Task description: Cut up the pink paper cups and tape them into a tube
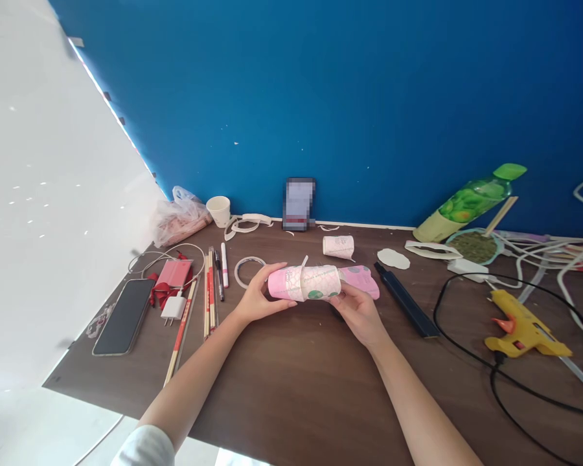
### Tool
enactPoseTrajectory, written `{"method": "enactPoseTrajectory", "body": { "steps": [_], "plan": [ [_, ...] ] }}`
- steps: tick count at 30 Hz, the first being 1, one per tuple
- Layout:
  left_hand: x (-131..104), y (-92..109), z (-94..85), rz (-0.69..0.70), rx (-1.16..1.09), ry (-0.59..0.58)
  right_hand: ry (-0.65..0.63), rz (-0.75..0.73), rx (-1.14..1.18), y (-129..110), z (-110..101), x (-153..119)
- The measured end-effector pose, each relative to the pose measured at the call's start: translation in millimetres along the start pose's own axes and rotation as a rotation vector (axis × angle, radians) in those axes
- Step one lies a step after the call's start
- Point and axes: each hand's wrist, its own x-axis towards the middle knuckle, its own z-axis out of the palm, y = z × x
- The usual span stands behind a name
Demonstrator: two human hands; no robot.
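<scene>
Both hands hold a paper-cup roll [315,283] sideways above the table. Its left end is pink; the rest is white with a patterned print and a green spot, and a thin paper strip sticks up from its seam. My left hand [258,298] grips the pink end between thumb and fingers. At the other end, my right hand [362,314] pinches the lower edge with thumb and fingertips. Behind that hand shows a pink paper piece [366,279] with grey spots; whether it touches the roll I cannot tell. A short printed cup piece [339,246] lies farther back.
To the right are a black folded tool-like stick [408,301], a yellow glue gun [522,323] with its black cable, and a leaning bottle [471,204]. A tape ring [247,272], pens [218,275], chopsticks [208,291] and a phone [124,317] lie left.
</scene>
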Motion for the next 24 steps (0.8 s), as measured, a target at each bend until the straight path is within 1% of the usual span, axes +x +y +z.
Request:
{"method": "enactPoseTrajectory", "body": {
  "steps": [6,10,13,18,24],
  "plan": [
    [0.3,2.1,-0.1,-0.032,-0.053,0.005,-0.025,0.005,0.023,3.7,-2.3,-0.3],
    [-0.5,1.6,-0.5,-0.020,-0.006,-0.015,-0.018,0.009,0.024,4.3,-1.7,-0.7],
    [-0.4,-0.3,-0.5,-0.005,0.035,-0.032,-0.020,0.017,-0.001,0.5,0.0,-0.7],
    [0.2,-3.4,-0.4,0.008,0.074,-0.033,-0.026,0.040,-0.041,-7.8,2.8,-0.6],
    [0.2,-3.7,-0.7,0.022,0.093,-0.038,-0.043,0.024,-0.029,-8.8,2.7,-0.7]
  ]
}}
